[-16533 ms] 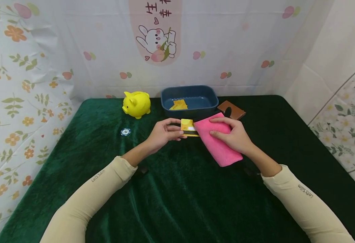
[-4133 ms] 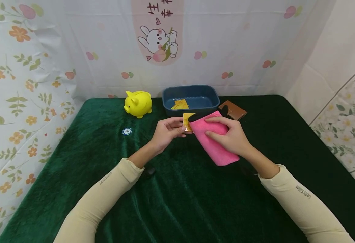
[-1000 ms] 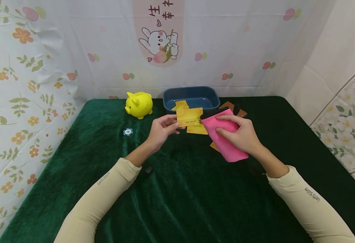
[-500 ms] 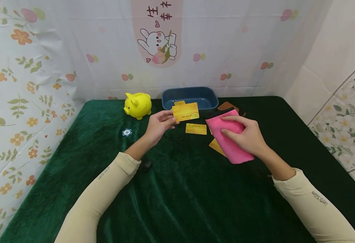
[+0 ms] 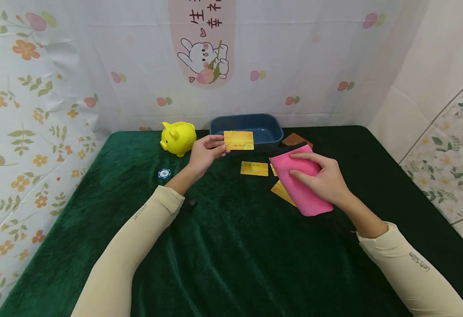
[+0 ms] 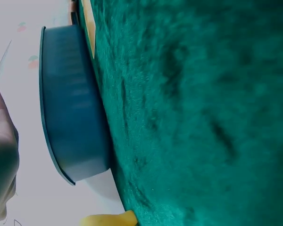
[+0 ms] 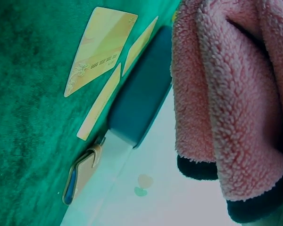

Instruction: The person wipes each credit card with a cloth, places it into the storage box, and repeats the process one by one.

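In the head view my left hand (image 5: 207, 154) pinches a gold bank card (image 5: 238, 140) by its left end, held up in front of the blue bin (image 5: 269, 145). My right hand (image 5: 322, 178) grips a pink cloth (image 5: 300, 193) with black trim, above the table and apart from that card. Gold cards lie near the cloth: one flat card (image 5: 254, 168), another card (image 5: 282, 192) partly covered by the cloth, and a third barely showing. The right wrist view shows the fluffy cloth (image 7: 245, 117) and these cards. Only part of my left hand (image 6: 2, 160) enters the left wrist view.
A brown wallet (image 5: 296, 139) lies behind the cloth, right of the bin. Left of the bin stands a yellow piggy bank (image 5: 178, 138), with a poker chip (image 5: 164, 174) in front. Dark green velvet (image 5: 215, 246) covers the table. A printed curtain (image 5: 279, 57) hangs behind.
Earlier the cloth was against the card in my left hand. The card has since come away and moved up and left to the bin. The cloth shifted right, uncovering cards on the table.
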`<state>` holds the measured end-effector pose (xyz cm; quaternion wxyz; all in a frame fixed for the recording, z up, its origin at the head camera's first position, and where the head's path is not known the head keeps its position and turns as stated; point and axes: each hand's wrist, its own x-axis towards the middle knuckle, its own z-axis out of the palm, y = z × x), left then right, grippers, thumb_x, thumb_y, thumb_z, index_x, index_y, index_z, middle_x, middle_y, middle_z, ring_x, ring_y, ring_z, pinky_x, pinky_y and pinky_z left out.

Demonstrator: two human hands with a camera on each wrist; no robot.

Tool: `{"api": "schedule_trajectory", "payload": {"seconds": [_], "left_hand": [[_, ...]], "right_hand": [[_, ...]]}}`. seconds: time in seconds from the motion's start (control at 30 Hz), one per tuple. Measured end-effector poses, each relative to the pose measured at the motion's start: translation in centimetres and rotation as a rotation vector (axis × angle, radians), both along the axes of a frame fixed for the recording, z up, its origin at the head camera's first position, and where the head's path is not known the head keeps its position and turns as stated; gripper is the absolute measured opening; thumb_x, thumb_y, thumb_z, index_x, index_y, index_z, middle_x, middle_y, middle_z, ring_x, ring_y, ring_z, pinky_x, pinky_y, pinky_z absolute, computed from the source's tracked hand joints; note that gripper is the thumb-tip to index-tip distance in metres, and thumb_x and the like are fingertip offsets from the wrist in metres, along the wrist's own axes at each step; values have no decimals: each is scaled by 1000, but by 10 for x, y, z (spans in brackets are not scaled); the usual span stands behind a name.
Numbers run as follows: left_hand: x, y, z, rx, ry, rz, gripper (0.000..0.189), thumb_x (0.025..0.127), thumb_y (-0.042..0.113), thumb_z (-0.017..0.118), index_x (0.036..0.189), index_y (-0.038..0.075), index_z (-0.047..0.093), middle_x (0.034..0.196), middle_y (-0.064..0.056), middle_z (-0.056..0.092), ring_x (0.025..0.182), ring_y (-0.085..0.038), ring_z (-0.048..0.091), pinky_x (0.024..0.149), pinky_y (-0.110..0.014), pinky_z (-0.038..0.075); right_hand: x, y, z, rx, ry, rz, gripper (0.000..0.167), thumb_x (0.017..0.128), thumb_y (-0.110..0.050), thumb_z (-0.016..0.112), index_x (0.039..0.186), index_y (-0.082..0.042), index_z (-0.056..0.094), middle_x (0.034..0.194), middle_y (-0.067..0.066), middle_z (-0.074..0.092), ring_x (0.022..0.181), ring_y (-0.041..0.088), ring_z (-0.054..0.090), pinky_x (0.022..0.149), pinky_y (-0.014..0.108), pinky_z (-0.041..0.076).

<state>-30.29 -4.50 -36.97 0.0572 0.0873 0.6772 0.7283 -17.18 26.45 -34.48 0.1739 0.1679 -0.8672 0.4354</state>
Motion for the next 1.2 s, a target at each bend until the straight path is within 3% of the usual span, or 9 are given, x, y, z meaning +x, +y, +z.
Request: {"api": "schedule_trajectory", "payload": {"seconds": [0.43,0.73,1.0,1.2], "left_hand": [[-31,0,-4,34,-61,84,33,93,0,66,125,1,62,113,-16,67,86,-17,71,83,-29,58],[-37,-3,-3,29,-89,117,34,92,-2,66,125,0,62,117,-15,65,97,-25,69,92,-37,55],[-41,-2,-8,18,-87,142,31,91,-4,67,122,-1,64,107,-11,64,88,-19,71,81,-29,58],[-40,-1,-9,-18,-75,148,29,92,-2,67,121,-2,65,105,-11,66,94,-22,71,84,-30,58]], "right_hand": [[1,1,-1,-1,-23,-4,41,86,-3,76,125,-8,67,108,14,66,75,12,61,59,21,53],[-2,-1,-2,-6,-23,6,41,86,-3,76,125,-8,67,107,13,66,73,12,61,59,22,53],[-2,0,-3,-11,-36,6,41,86,-4,76,126,-9,67,107,13,66,73,14,61,58,23,53],[-1,-1,-3,-15,-40,17,40,86,-4,76,126,-8,67,107,13,65,72,14,60,58,23,53]]}}
